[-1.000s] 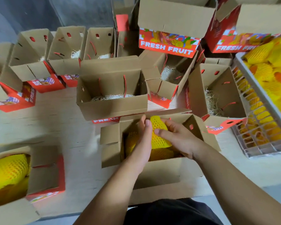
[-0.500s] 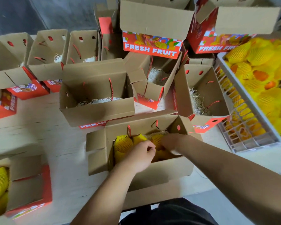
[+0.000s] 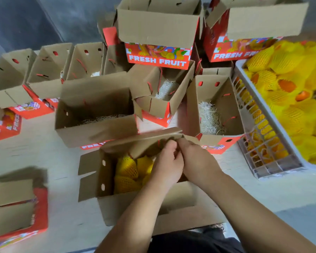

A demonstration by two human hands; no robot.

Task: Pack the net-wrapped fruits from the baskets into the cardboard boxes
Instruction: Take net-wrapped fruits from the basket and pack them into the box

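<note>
The nearest cardboard box [image 3: 144,207] stands open in front of me with several yellow net-wrapped fruits [image 3: 126,168] inside. Its far flap [image 3: 135,143] is tilted over the opening toward me. My left hand [image 3: 167,163] and my right hand [image 3: 197,157] meet at that flap's near edge, fingers curled round it by a red cord. The hands hide the right half of the box's inside. A white plastic basket [image 3: 274,167] at the right is heaped with more net-wrapped fruits [image 3: 290,99].
Open boxes with straw padding stand behind: one straight ahead [image 3: 97,128], one to the right [image 3: 213,110], and a row along the back left. "FRESH FRUIT" boxes [image 3: 158,59] are stacked at the back. A box with fruit [image 3: 16,207] sits at the near left.
Both hands pushed a netted fruit down into the near box, let go of it, then rose to the far flap and pulled it over the opening.
</note>
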